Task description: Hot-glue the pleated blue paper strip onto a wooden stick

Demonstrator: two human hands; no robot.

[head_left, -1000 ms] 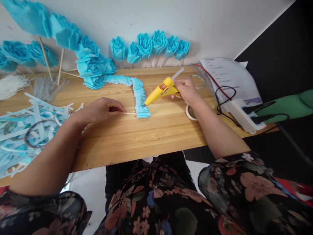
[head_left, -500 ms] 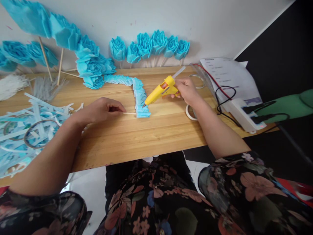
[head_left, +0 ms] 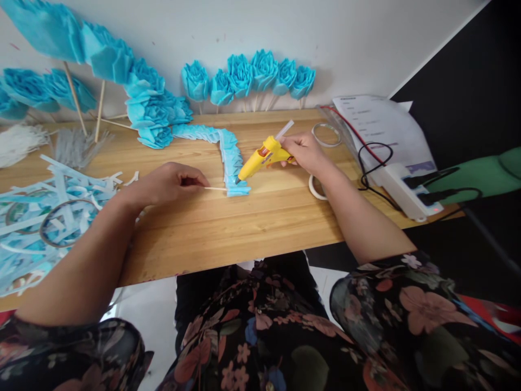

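My left hand [head_left: 179, 182] pinches a thin pale stick [head_left: 215, 188], whose far end meets the lower end of a pleated blue paper strip [head_left: 231, 155]. The strip lies bent on the wooden table [head_left: 260, 217] and runs back to the blue paper flowers [head_left: 150, 119]. In my right hand [head_left: 303, 153] is a yellow glue gun [head_left: 258, 159], its nozzle pointing down and left at the strip, just above the stick's end. Whether the nozzle touches the paper cannot be made out.
Blue flowers on sticks [head_left: 240, 76] lean along the wall. Blue and white paper scraps [head_left: 49, 217] cover the left side. Tape rolls [head_left: 325, 134] lie by my right hand, with papers [head_left: 386, 130] and a power strip [head_left: 407, 190] further right.
The glue gun in my right hand has moved slightly left and down, its nozzle now lower over the strip. My left hand and the stick have stayed in place.
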